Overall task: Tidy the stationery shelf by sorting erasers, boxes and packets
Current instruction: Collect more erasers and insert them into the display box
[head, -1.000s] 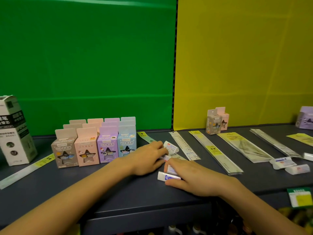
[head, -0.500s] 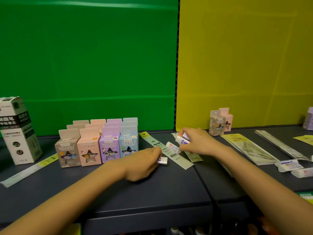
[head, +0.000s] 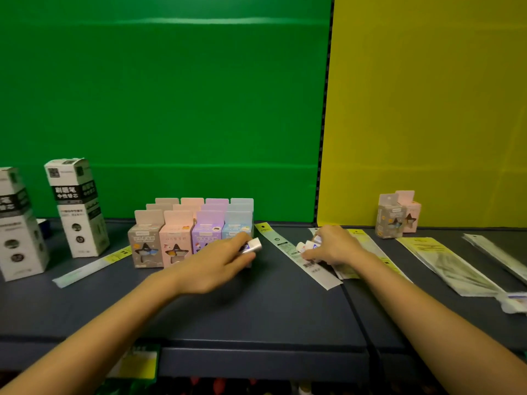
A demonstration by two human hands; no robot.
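Note:
My left hand (head: pixel 219 266) grips a small white eraser (head: pixel 252 246), lifted just in front of the pastel star-window boxes (head: pixel 176 238) that stand in rows on the dark shelf (head: pixel 256 315). My right hand (head: pixel 332 248) is closed over several small white erasers (head: pixel 306 246), resting on long flat packets (head: pixel 296 258) in the middle of the shelf. Two more star-window boxes (head: pixel 397 215) stand at the back right. More long clear packets (head: pixel 445 263) lie to the right.
Two tall white-and-black boxes (head: pixel 77 206) stand at the left, with a long packet (head: pixel 91 266) lying before them. A wrapped eraser (head: pixel 513 302) sits at the right edge. Green and yellow panels back the shelf. A lower shelf with goods shows below the front edge.
My left hand lifted one eraser and moved it left toward the pastel boxes. My right hand carried erasers from the shelf front back onto the long packets. The view shifted left.

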